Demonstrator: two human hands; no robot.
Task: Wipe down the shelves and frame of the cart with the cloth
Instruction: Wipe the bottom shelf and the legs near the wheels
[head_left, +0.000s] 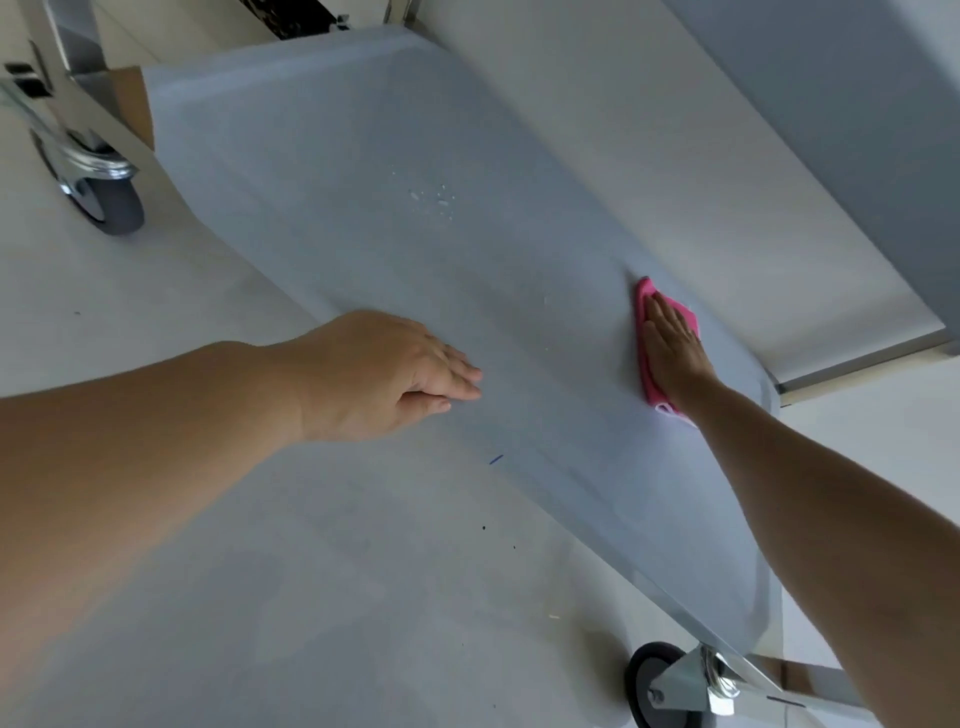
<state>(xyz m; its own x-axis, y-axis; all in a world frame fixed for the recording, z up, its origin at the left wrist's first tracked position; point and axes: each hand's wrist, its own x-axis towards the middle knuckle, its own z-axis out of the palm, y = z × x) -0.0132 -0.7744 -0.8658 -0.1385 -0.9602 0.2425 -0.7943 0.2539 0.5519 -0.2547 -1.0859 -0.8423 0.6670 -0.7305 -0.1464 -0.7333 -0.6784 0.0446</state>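
**Right hand flat on the cloth at the shelf's far edge**

I see my right hand (670, 345) spread flat, fingers together and straight, pressing the pink cloth (647, 332) onto the grey shelf (363, 171) of the cart. The cloth lies against the shelf's far long edge, toward its right end, and sticks out past my fingertips and beside my wrist. My left hand (384, 371) is open too, palm down with the fingers close together, gripping nothing; it sits at the near long edge of the shelf, well apart from the cloth. A small patch of water drops (434, 200) sits around the middle of the shelf. Below the shelf's left corner is one wheel (111, 202), and another wheel (647, 680) shows under the right end, both on the pale floor (311, 597).
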